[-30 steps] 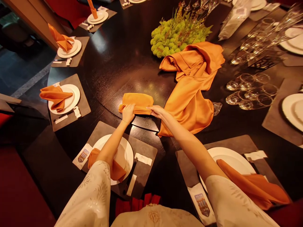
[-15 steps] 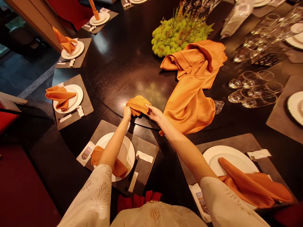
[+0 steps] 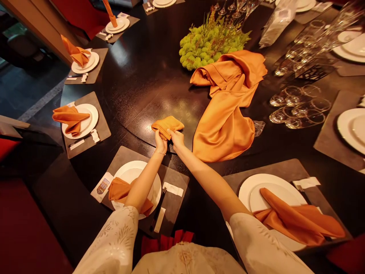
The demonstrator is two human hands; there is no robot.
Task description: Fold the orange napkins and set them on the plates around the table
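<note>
Two-handed grip held a folded napkin (image 3: 171, 123) at a dark table (image 3: 148, 57)

A person in pale patterned sleeves (image 3: 111, 236) reached past place settings; clock positions ran from the folded napkin, with 12 pointing away from the body. At 4 o'clock, an orange napkin (image 3: 296, 222) lay across a white plate (image 3: 253, 186). At 7, a second plate (image 3: 125, 170) bore another napkin (image 3: 118, 189), partly hidden by the left arm, with black chopsticks (image 3: 161, 201) just beside it. The left hand (image 3: 161, 142) grasped the folded napkin from 7 o'clock and the right hand (image 3: 178, 139) grasped it from 5, the two close together at its near edge. Whether the folded napkin touched the surface could not be told. A heap of loose orange cloth (image 3: 224, 129) spread from 3 to 2 o'clock, with glasses (image 3: 293, 121) beyond at 3. At 9, a third plate (image 3: 92, 118) held a draped napkin (image 3: 72, 120). Farther off, a green plant (image 3: 205, 47) filled 1 o'clock, while plates with raised napkins stood at 10 and 11.
</note>
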